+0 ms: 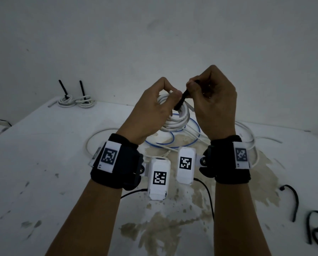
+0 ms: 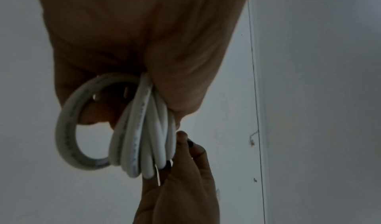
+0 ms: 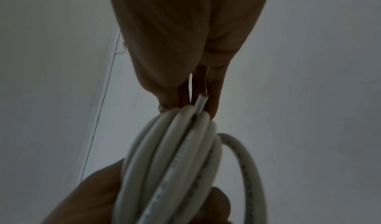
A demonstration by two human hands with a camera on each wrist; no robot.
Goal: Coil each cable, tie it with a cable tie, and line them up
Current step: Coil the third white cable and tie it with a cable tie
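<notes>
My left hand (image 1: 165, 95) grips a coil of white cable (image 1: 174, 115) held up above the table, fingers curled round the bundled loops (image 2: 142, 129). My right hand (image 1: 197, 89) pinches a black cable tie (image 1: 181, 100) that lies across the top of the coil. In the right wrist view the coil (image 3: 181, 162) sits just below my fingertips, and a cut white cable end (image 3: 201, 102) sticks up between them. Two coiled white cables with black ties, one (image 1: 66, 101) beside the other (image 1: 85, 101), lie side by side at the table's far left.
Loose white cable (image 1: 246, 133) and a blue cable loop (image 1: 173, 143) lie on the stained white table (image 1: 43, 163) under my hands. Spare black ties (image 1: 293, 202) lie at the right edge. A white wall stands close behind.
</notes>
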